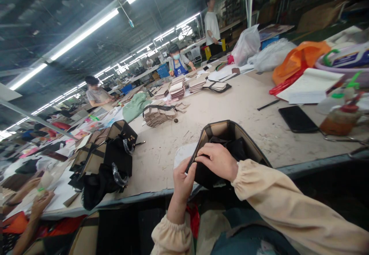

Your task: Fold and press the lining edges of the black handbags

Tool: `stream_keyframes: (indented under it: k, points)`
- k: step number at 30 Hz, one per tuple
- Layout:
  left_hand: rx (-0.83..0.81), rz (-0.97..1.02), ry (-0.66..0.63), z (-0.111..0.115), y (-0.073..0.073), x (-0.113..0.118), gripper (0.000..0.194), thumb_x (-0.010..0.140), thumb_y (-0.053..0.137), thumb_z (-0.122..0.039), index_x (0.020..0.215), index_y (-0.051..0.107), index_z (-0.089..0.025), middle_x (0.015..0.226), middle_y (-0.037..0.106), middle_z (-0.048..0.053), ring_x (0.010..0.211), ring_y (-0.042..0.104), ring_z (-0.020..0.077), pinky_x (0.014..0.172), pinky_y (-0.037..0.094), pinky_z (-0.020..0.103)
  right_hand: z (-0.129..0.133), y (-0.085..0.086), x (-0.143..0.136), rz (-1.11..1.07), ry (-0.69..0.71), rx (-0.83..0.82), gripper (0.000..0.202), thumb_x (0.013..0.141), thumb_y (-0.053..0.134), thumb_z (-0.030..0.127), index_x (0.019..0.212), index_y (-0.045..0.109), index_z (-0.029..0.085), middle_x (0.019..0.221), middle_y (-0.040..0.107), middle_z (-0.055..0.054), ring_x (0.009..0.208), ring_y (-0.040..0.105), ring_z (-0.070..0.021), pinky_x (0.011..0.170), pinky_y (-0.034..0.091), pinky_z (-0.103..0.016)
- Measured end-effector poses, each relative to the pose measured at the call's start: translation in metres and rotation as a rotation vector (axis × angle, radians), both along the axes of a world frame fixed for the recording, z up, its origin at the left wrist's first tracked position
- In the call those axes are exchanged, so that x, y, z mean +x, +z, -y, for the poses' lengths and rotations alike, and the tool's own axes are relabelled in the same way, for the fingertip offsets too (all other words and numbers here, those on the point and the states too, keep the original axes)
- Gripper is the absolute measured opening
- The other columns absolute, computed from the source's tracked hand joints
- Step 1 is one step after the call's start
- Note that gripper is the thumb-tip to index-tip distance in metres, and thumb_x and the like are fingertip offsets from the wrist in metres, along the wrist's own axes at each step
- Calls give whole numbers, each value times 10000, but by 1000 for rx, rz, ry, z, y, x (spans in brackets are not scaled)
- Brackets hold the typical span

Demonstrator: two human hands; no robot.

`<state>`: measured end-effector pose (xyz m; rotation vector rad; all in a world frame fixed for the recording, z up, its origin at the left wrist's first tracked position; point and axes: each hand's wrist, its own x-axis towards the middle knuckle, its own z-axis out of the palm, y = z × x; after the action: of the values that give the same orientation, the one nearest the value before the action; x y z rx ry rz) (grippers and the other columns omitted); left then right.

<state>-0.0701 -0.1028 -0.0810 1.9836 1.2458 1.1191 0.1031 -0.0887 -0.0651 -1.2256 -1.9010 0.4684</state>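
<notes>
At the table's front edge a black bag body [213, 176] with a tan inside stands open at the top, black cloth bunched within it. My left hand [184, 178] pinches its near left rim, thumb on top. Right beside it, my right hand [217, 161] reaches over the opening, its fingertips pressed together on the same rim. Both hands are closed on this edge and almost touch. The bag's lower side falls into shadow at the table edge.
Black bag pieces [118, 151] stand to the left. Stacks of cut panels [160, 115] lie farther back. On the right are a phone [298, 118], a glue bottle [340, 118] and a paper pad [313, 84]. A co-worker's hands [42, 201] show at far left; other people work behind.
</notes>
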Motion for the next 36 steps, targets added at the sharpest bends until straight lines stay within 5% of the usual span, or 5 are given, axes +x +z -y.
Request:
stream_keyframes:
  k: [36]
  points:
    - [95,-49,3,3,-2,5,253,883,511,-213,1087,655,-170,1081,680,67,1022,619,185,924,473,291,-1,1,-4,67,-90,11,179,860,580,342,771,683,227,795,657,6,788,599,-135,780,389,-281]
